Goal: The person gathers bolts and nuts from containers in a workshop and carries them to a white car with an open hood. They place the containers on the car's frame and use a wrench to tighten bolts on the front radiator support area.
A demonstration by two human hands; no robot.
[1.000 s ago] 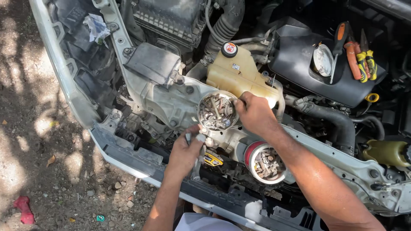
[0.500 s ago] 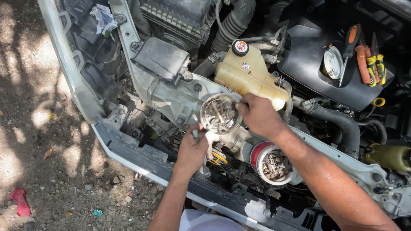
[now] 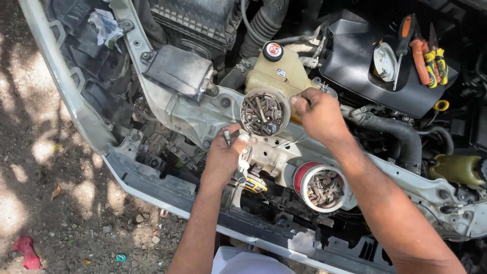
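I look down into an open car engine bay. A round clear tub of rusty bolts and screws point(image 3: 264, 112) rests on the front crossmember point(image 3: 203, 119). My right hand point(image 3: 319, 115) touches the tub's right rim, fingers curled at its edge. Just below the tub's left side is my left hand point(image 3: 223, 157), pinching a small bolt point(image 3: 228, 137) between thumb and fingers. A second, red-rimmed tub of rusty washers and nuts point(image 3: 321, 186) sits lower right on the crossmember, beside my right forearm.
A yellowish coolant tank with a black cap point(image 3: 276, 71) stands behind the tub. Screwdrivers and pliers with orange and yellow handles point(image 3: 423, 56) lie on a black cover next to a round metal lid point(image 3: 384, 61). Left of the bumper point(image 3: 152, 187) is dirt ground.
My view has shifted slightly. My left hand has risen toward the tub with the small bolt showing in its fingers. My right hand stays at the tub's rim.
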